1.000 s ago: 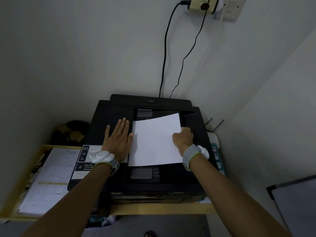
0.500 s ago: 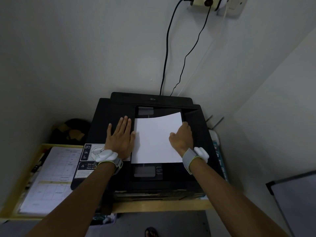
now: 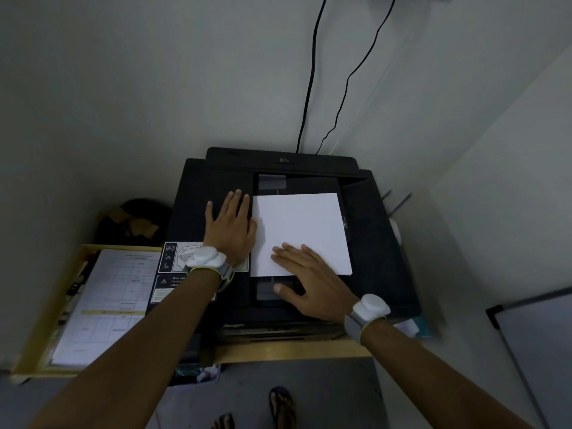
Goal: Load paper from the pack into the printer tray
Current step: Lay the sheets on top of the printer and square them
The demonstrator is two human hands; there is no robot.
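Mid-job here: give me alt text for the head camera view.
Two bare hands lie flat: right hand pressing a white paper stack in the black printer's open top tray, left hand on the black printer beside it.

a single head-worn wide-angle view looks steeply down, close over the printer (image 3: 278, 243) against the wall (image 3: 154, 88).

Right hand (image 3: 312, 283) flat on paper (image 3: 301, 227) — printer (image 3: 374, 243) beneath.
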